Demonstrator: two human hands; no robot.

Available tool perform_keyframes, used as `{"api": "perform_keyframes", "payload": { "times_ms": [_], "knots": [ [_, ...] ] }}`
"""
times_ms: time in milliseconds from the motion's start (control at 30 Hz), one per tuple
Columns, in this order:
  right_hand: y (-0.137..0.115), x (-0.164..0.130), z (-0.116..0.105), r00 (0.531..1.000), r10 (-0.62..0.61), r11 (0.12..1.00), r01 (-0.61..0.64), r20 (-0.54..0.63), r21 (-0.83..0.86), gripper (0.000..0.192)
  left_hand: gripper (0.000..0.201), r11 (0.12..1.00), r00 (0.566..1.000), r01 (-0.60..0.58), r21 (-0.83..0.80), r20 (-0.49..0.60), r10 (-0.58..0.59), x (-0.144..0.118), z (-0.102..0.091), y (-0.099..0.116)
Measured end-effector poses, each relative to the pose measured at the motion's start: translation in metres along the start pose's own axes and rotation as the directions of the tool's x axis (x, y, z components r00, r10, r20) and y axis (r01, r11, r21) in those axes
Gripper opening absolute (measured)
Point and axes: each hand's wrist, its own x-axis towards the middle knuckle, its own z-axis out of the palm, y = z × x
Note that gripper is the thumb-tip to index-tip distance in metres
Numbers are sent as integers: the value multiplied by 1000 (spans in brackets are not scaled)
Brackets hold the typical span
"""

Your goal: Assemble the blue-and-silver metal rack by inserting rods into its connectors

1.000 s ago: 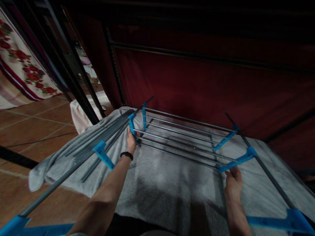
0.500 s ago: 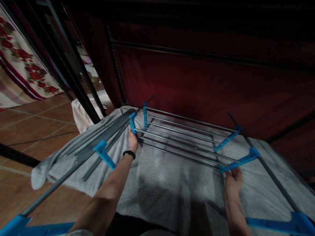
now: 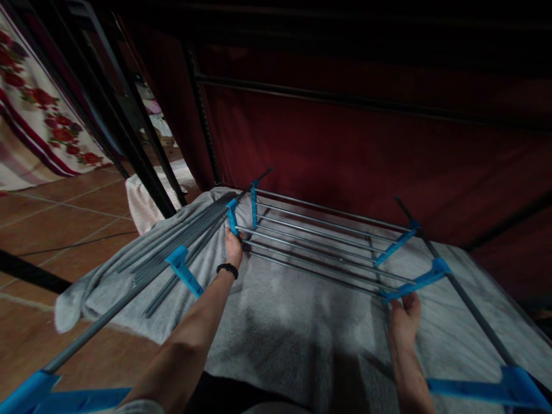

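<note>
A half-built rack of grey metal tubes and blue plastic brackets stands on a grey blanket. My left hand, with a black band at the wrist, is closed around the lower end of a left blue bracket. At the other side my right hand pinches the underside of a right blue bracket near the tube ends. Several tubes span between the two sides. Closer to me are another left bracket and a near right bracket, both on the long side tubes.
A bundle of loose grey tubes lies on the blanket at left. Black metal posts and a dark red cloth enclose the back. Left are a tiled floor and a floral cloth.
The right side of the rack and my right hand have shifted slightly left. My left hand stays on its bracket.
</note>
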Motion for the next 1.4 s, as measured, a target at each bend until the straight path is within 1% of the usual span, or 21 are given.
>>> {"api": "perform_keyframes", "payload": {
  "times_ms": [200,400,533,600,667,767,833,867,933,967,1000,1067,1167,1267,1400],
  "knots": [
    [2,2,-1,1000,25,1000,-25,-18,1,66,56,1000,1000,-21,3,10,20,0,-4,-3],
    [1,4,-2,995,95,994,-93,-32,55,68,58,999,998,-45,2,36,45,-1,-5,-4],
    [0,3,-3,996,81,996,-80,-22,43,64,62,997,995,-80,13,60,79,-3,-6,-4],
    [1,0,-4,997,68,998,-68,-42,-1,63,61,991,991,-128,29,53,126,-5,-8,-4],
    [3,-4,-3,995,69,997,-72,-71,-38,65,55,976,977,-211,56,28,209,-9,-13,-2],
    [6,-13,-2,988,85,994,-92,-131,-56,67,44,940,944,-327,94,-8,329,-16,-20,3],
    [4,-18,-1,984,83,996,-89,-158,-33,62,37,906,911,-409,107,-7,412,-21,-23,8],
    [1,-20,0,985,91,996,-91,-146,9,58,35,881,887,-459,113,5,462,-23,-24,10],
    [-8,-22,4,989,139,982,-129,-60,141,50,37,824,833,-553,123,47,552,-27,-24,15],
    [-15,-22,7,985,170,964,-166,-3,210,48,40,803,813,-582,129,71,578,-28,-23,17],
    [-22,-21,9,978,201,942,-206,45,266,46,42,793,805,-593,137,91,587,-29,-22,18],
    [-35,-19,15,962,252,902,-274,108,334,45,45,790,806,-593,159,119,581,-27,-20,20],
    [-50,-13,23,935,305,847,-354,181,398,40,45,796,819,-574,192,154,553,-20,-19,21],
    [-57,-6,28,908,335,794,-416,252,444,29,43,788,823,-567,239,187,536,-13,-21,18],
    [-59,1,32,885,350,748,-462,308,477,19,38,758,809,-588,284,225,543,-8,-24,16]
  ]
}}
